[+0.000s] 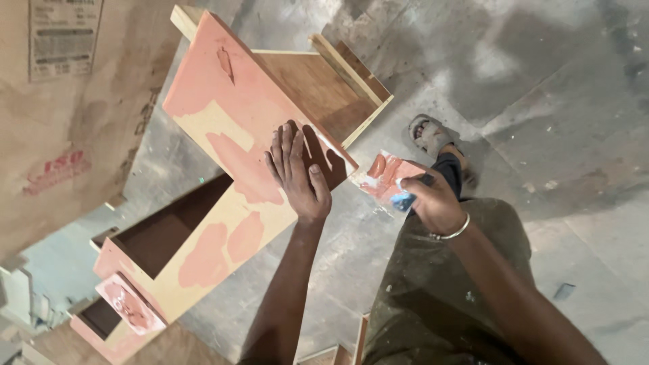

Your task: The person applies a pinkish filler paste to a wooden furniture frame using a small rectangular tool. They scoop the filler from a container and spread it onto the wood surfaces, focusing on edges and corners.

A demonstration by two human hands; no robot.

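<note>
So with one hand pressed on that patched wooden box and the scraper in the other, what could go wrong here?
The left hand lies flat on the pink-patched plywood box; if the filler is wet, it may smear. The right hand holds a pink-smeared flat scraper beside the box edge, so filler might drip onto the grey concrete floor.

Left hand: your left hand [297, 177] lies flat on the wooden drawer box [230, 169] — on its pink-smeared face.
Right hand: your right hand [433, 203] grips a putty-coated scraper [387, 176], just beside the box.
Floor: dusty concrete floor [554, 108] — your sandalled foot [433, 138] on it.
</note>
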